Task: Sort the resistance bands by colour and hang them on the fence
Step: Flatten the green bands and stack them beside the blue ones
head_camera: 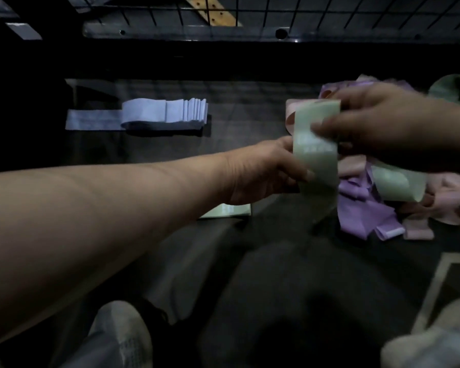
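the left grip (271,171) clasps the lower stretch of a pale green band (316,152) and the right grip (377,128) pinches its upper part, though those fingers are blurred and dark. the band is held up just over a tangled pile (361,205) of purple and pink bands at the right edge of the dark mat (250,123), partly hidden by the right grip. a blue stack (165,115) lies towards the far left corner, a folded green piece (229,211) peeks from under the left forearm, and the wire fence (329,11) is cut off at the top.
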Demonstrator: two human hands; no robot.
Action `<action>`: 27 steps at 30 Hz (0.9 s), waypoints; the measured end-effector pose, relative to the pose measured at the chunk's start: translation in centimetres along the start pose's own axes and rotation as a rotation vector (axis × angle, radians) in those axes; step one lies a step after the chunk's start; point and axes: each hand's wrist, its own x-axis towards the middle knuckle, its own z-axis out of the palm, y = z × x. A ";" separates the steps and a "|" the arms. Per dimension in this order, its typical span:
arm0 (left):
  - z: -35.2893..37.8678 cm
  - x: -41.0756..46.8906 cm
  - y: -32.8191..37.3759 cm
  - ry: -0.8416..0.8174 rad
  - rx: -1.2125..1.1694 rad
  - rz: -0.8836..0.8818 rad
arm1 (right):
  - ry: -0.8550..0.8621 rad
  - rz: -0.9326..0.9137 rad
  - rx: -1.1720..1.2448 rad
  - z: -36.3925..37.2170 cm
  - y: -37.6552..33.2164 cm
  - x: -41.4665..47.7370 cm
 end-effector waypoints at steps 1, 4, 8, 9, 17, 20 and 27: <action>0.3 -0.2 -0.2 -0.007 0.034 -0.013 | 0.047 0.037 0.098 -0.3 -0.6 0.0; -0.2 -1.6 -0.8 0.005 0.116 -0.051 | 0.203 0.068 0.281 -0.2 -2.2 0.5; -4.3 -6.5 -0.9 0.088 0.225 -0.092 | 0.257 0.124 0.453 2.0 -2.0 1.9; -5.6 -8.2 -0.9 0.112 0.243 -0.118 | 0.235 0.149 0.467 3.1 -1.7 2.1; -15.6 -19.1 -3.2 0.595 0.436 -0.345 | 0.041 0.153 0.225 12.1 2.7 1.9; -17.1 -19.9 -3.8 0.720 0.486 -0.323 | -0.012 -0.012 0.000 13.7 4.0 2.8; -18.6 -19.5 -4.8 0.720 0.706 -0.205 | -0.030 -0.224 -0.487 14.0 5.3 4.7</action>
